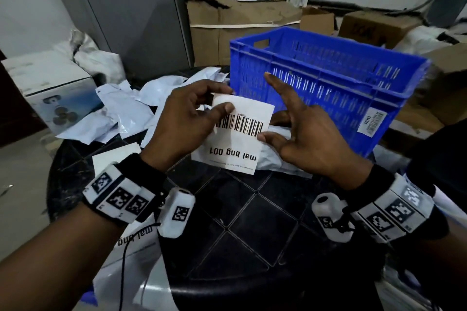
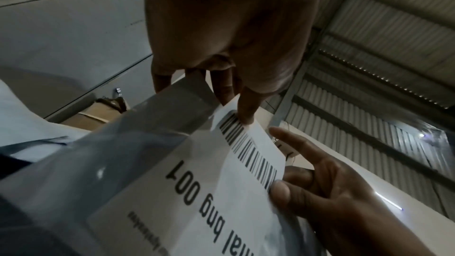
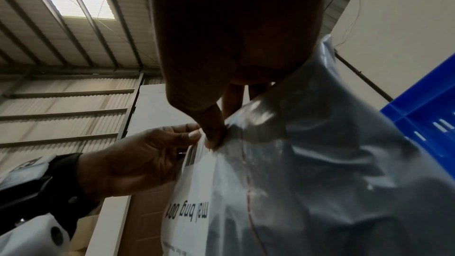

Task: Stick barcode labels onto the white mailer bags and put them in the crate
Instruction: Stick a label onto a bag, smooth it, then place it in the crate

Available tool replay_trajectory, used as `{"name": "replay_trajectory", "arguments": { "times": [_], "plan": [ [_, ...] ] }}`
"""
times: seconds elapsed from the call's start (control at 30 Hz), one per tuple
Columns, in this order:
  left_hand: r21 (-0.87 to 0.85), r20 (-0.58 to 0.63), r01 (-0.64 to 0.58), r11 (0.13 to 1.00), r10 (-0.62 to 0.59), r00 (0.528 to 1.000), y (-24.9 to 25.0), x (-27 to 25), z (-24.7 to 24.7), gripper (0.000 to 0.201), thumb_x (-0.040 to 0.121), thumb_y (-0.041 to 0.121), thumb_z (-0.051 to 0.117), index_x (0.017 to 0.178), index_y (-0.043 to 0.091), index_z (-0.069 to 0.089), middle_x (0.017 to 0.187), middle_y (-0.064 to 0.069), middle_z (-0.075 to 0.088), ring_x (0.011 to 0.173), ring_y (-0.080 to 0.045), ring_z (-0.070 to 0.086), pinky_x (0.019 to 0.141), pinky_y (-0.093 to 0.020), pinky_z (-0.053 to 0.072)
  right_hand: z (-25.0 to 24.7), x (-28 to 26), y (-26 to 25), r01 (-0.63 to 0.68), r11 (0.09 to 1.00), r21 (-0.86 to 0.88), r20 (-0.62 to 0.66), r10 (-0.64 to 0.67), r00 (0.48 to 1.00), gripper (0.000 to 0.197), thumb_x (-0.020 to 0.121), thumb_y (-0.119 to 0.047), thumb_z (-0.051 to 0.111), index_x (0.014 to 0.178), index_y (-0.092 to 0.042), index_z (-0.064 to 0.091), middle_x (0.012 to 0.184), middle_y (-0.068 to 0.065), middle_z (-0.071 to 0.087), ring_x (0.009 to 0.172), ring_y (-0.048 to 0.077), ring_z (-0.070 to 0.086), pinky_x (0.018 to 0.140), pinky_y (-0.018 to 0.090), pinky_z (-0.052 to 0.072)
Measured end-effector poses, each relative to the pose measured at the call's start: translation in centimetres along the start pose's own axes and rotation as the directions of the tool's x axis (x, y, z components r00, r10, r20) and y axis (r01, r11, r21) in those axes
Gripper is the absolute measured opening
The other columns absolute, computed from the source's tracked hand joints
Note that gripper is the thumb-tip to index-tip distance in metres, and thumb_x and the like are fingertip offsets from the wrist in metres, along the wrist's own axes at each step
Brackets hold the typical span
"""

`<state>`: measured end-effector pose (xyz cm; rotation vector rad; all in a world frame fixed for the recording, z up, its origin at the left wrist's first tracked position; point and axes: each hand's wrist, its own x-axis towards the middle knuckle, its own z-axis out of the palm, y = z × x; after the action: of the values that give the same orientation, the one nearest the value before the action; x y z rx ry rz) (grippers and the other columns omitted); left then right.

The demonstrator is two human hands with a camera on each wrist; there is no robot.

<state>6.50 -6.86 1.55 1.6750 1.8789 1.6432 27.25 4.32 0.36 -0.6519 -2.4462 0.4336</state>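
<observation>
A white barcode label (image 1: 242, 131) printed "mal bng 001" is held up over a black table. My left hand (image 1: 226, 100) pinches its top left corner between thumb and forefinger, where a corner curls away. A white mailer bag (image 1: 278, 159) lies behind and under the label. My right hand (image 1: 271, 129) holds the bag and the label's right edge, thumb in front, fingers behind, forefinger pointing up. The left wrist view shows the label (image 2: 221, 192) against the bag (image 2: 123, 163). The right wrist view shows the bag (image 3: 320, 163). The blue crate (image 1: 328, 78) stands just behind my right hand.
A heap of white mailer bags (image 1: 121, 113) lies at the table's (image 1: 252, 222) back left. More label sheets (image 1: 113, 156) lie by my left wrist. Cardboard boxes (image 1: 240, 20), a grey cabinet (image 1: 126, 7) and a white printed box (image 1: 50, 83) surround the table.
</observation>
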Motion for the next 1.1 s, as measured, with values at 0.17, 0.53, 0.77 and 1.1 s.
{"name": "replay_trajectory", "arguments": {
  "times": [0.17,0.53,0.77,1.1],
  "plan": [
    [-0.183,0.020,0.129,0.975,-0.128,0.992,0.2,0.0,-0.6,0.026,0.093,0.008,0.074,0.116,0.015,0.068,0.075,-0.022,0.073,0.067,-0.030,0.071,0.059,-0.031,0.051,0.2,-0.3,0.3,0.012,0.998,0.062,-0.032,-0.010,0.999,0.096,0.087,-0.035,0.081,0.158,-0.043,0.017,0.110,-0.007,0.078,0.084,0.018,0.075,0.086,0.044,0.060],
    [-0.060,-0.026,0.157,0.986,-0.159,0.987,0.4,-1.3,-0.8,0.013,0.096,0.012,0.070,0.107,0.019,0.068,0.065,-0.003,0.072,0.055,-0.009,0.064,0.051,-0.019,0.043,0.2,-0.5,0.6,0.096,0.990,0.106,-0.052,-0.091,0.994,0.066,0.087,-0.030,0.082,0.135,-0.036,0.038,0.084,-0.034,0.065,0.086,0.007,0.074,0.078,0.045,0.060],
    [0.579,-0.032,-0.231,0.782,0.305,0.952,1.1,-2.5,-0.1,0.047,0.086,0.040,0.073,0.131,0.028,0.064,0.146,-0.006,0.051,0.135,-0.031,0.046,0.107,-0.045,0.039,0.5,0.1,0.4,0.174,0.983,0.063,-0.045,-0.172,0.984,0.043,0.092,-0.040,0.068,0.132,-0.034,0.051,0.104,-0.003,0.078,0.090,0.014,0.076,0.076,0.046,0.060],
    [0.101,0.072,-0.149,0.984,0.142,0.987,-0.9,-1.9,-1.0,0.030,0.090,0.029,0.078,0.120,0.025,0.075,0.121,0.001,0.068,0.106,0.001,0.065,0.085,-0.021,0.053,-0.3,-0.4,1.3,0.190,0.976,0.110,-0.088,-0.181,0.980,0.040,0.090,-0.035,0.075,0.129,-0.031,0.070,0.104,-0.003,0.080,0.097,0.008,0.076,0.081,0.040,0.062]
  ]
}}
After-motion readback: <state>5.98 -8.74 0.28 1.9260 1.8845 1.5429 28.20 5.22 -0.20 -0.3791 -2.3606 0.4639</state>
